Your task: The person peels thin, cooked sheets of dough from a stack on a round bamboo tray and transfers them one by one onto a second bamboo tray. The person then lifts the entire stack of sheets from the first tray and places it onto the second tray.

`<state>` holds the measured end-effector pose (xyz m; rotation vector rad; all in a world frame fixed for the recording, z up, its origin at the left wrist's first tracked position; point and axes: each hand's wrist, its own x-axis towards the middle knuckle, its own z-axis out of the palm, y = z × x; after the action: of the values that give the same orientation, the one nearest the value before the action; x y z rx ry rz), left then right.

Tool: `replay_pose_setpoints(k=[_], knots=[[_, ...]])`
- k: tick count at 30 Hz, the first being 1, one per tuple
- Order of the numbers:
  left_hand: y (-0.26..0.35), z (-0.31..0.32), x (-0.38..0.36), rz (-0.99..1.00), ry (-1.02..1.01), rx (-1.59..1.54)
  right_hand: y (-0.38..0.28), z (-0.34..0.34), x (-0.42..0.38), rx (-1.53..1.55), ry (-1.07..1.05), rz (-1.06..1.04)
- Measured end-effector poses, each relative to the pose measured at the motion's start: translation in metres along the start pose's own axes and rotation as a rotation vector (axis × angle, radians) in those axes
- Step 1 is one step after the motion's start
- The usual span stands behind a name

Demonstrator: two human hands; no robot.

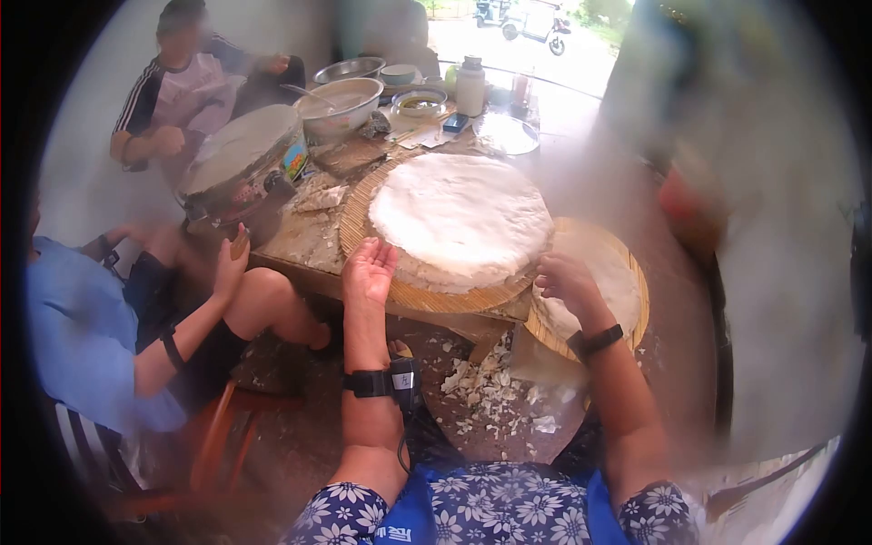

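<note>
left hand [370, 272] open, palm up, by the near-left rim of the woven tray [436, 298]; no grip seen, and whether the fingertips touch the rim is hard to tell. right hand [565, 283] well apart from it, by the tray's right side, fingers bent inward; cannot tell if anything is pinched there. between and just beyond the hands, flat on the woven tray, lies the broad white sheet [461, 209], round, edge uneven, thinner-looking on the side nearest the hands. judged by eye: soft, floppy, light for its width, likely to tear or crease if lifted from one spot; may be tacky or brittle at the thin margin, cannot tell which. best hold is low, open palms or spread fingertips under opposite edges, weight shared; or take the tray itself by its rim, left and right, kept level, as it looks stiff enough to bear the sheet. beside and below the right hand, a smaller tray [641, 295] with a paler round [595, 263] on it. past the left hand, pale scraps [320, 195] on the table [295, 238], then a round pan [243, 150] and a basin [341, 98]. farther left, a seated person in blue [86, 309]. flakes [490, 386] on the floor, nearer than the hands.
</note>
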<state>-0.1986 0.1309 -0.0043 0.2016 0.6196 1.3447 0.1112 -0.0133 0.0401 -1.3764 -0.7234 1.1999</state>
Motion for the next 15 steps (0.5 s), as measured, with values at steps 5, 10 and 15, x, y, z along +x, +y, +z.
replay_pose_setpoints(k=[5,10,15], knots=[[-0.018,0.013,-0.008,-0.062,-0.086,0.192,0.005,-0.006,0.002,0.012,0.078,0.038],[-0.027,0.026,-0.022,-0.045,-0.098,0.241,0.011,-0.01,0.01,0.094,0.043,0.111],[-0.019,0.027,-0.025,-0.159,-0.079,0.118,0.009,-0.001,0.004,0.233,-0.034,0.146]])
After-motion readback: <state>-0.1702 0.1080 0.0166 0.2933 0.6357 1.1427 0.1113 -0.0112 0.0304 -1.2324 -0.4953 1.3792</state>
